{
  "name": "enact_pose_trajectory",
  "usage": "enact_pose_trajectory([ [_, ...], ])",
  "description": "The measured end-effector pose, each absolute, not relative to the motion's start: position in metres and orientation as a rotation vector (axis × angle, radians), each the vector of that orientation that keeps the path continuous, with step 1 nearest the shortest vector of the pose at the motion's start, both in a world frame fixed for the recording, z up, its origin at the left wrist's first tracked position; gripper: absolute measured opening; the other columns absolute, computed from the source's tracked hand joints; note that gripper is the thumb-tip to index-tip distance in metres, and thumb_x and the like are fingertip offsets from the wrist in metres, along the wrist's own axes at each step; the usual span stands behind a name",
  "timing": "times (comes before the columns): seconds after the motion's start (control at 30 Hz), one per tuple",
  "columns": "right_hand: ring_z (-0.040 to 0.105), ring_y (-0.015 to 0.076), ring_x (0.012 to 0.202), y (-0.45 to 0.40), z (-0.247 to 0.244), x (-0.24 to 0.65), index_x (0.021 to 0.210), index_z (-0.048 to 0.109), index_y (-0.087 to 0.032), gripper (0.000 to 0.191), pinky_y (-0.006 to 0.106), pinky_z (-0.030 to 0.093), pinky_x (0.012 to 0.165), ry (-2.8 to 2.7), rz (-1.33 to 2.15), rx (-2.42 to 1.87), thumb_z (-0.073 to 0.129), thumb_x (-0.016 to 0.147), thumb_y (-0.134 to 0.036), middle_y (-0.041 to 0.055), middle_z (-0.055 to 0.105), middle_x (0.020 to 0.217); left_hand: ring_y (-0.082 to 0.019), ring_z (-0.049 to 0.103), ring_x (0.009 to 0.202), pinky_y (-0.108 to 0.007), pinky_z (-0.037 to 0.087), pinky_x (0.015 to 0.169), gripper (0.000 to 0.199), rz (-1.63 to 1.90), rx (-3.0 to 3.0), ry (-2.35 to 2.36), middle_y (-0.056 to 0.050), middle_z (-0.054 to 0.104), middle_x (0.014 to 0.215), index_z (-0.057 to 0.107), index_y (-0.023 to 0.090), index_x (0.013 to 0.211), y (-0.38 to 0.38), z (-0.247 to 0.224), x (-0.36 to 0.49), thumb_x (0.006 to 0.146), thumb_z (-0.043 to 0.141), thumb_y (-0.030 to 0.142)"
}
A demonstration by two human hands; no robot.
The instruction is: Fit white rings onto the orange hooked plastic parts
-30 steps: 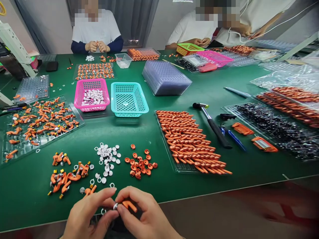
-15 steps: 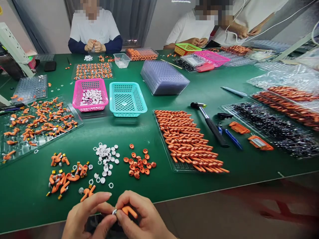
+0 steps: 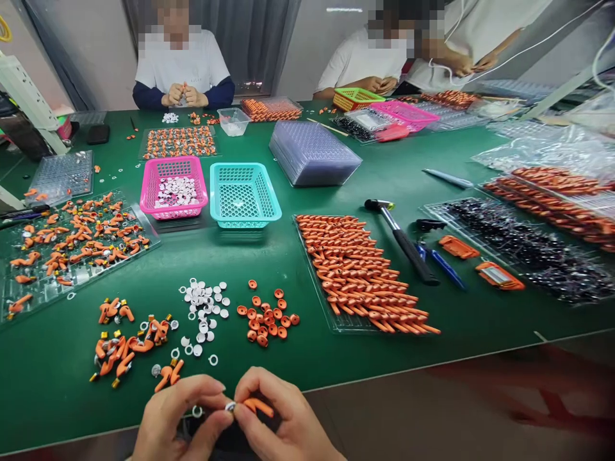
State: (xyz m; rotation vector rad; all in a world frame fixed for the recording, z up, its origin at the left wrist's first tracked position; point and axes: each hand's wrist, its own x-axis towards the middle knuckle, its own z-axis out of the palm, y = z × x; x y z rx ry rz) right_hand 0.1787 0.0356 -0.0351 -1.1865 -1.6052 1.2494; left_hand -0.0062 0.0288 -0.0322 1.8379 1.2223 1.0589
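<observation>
My left hand (image 3: 180, 419) and my right hand (image 3: 283, 422) meet at the near edge of the green table (image 3: 336, 186). Between their fingertips sits a small orange curved part (image 3: 257, 405) with a white ring (image 3: 230, 406) at its end. The right fingers pinch the orange part; the left thumb and forefinger press on the ring. Just beyond the hands lie loose white rings (image 3: 204, 307), orange round caps (image 3: 266, 317) and a scatter of orange assembled pieces (image 3: 127, 339).
A tray of long orange parts (image 3: 360, 272) lies right of centre, with a hammer (image 3: 401, 240) and a blue pen (image 3: 442, 262) beside it. Pink basket (image 3: 173, 187), teal basket (image 3: 243, 194), stacked clear trays (image 3: 312, 153). People work at the far side.
The hands have shifted slightly right and lower in view, still working the same orange part and ring. The view tilted a little.
</observation>
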Motion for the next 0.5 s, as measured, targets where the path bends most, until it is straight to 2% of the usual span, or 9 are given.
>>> enact_pose_trajectory([
  [0.1, 0.048, 0.0137, 0.06, 0.034, -0.038, 0.195, 0.079, 0.055, -0.02, 0.02, 0.024, 0.04, 0.055, -1.54, 1.247, -1.295, 0.05, 0.094, -0.032, -0.0018, 0.052, 0.068, -0.014, 0.077, 0.074, -0.019, 0.059, 0.071, 0.023, 0.878, 2.117, 1.152, 0.003, 0.08, 0.087, 0.058, 0.029, 0.117, 0.054, -0.019, 0.002, 0.095, 0.062, 0.033],
  [0.2, 0.053, 0.0155, 0.064, 0.033, -0.043, 0.215, 0.082, 0.055, -0.02, 0.025, 0.025, 0.044, 0.058, -1.423, 1.165, -1.393, 0.047, 0.098, -0.039, 0.0001, 0.054, 0.073, -0.018, 0.075, 0.081, -0.026, 0.06, 0.072, 0.014, 0.724, 2.399, 1.178, -0.005, 0.078, 0.095, 0.065, 0.021, 0.105, 0.078, -0.013, 0.021, 0.096, 0.054, 0.019],
  [0.27, 0.057, 0.0174, 0.069, 0.035, -0.047, 0.229, 0.085, 0.057, -0.02, 0.026, 0.027, 0.047, 0.062, -1.356, 1.052, -1.471, 0.048, 0.097, -0.042, 0.0027, 0.059, 0.078, -0.022, 0.072, 0.078, -0.031, 0.06, 0.069, 0.013, 0.571, 2.523, 1.235, -0.006, 0.075, 0.092, 0.068, 0.019, 0.096, 0.091, -0.012, 0.036, 0.091, 0.058, 0.011],
  [0.37, 0.065, 0.0227, 0.086, 0.047, -0.05, 0.247, 0.091, 0.058, -0.021, 0.024, 0.032, 0.051, 0.075, -1.263, 0.878, -1.581, 0.05, 0.095, -0.044, 0.0107, 0.068, 0.1, -0.025, 0.069, 0.076, -0.036, 0.059, 0.066, 0.015, 0.471, 2.579, 1.267, -0.007, 0.072, 0.087, 0.068, 0.017, 0.089, 0.102, -0.013, 0.055, 0.084, 0.064, 0.003],
  [0.43, 0.067, 0.0264, 0.097, 0.057, -0.05, 0.254, 0.088, 0.057, -0.022, 0.024, 0.037, 0.052, 0.082, -1.225, 0.849, -1.63, 0.051, 0.094, -0.045, 0.0151, 0.069, 0.115, -0.024, 0.067, 0.072, -0.035, 0.057, 0.063, 0.016, 0.439, 2.603, 1.283, -0.006, 0.069, 0.083, 0.066, 0.017, 0.084, 0.104, -0.016, 0.06, 0.084, 0.063, 0.002],
  [0.5, 0.068, 0.028, 0.099, 0.066, -0.049, 0.254, 0.083, 0.056, -0.022, 0.025, 0.041, 0.053, 0.085, -1.225, 0.87, -1.652, 0.052, 0.092, -0.045, 0.0168, 0.069, 0.119, -0.022, 0.066, 0.067, -0.032, 0.056, 0.06, 0.019, 0.434, 2.626, 1.289, -0.005, 0.067, 0.078, 0.065, 0.018, 0.08, 0.105, -0.019, 0.059, 0.088, 0.057, 0.002],
])
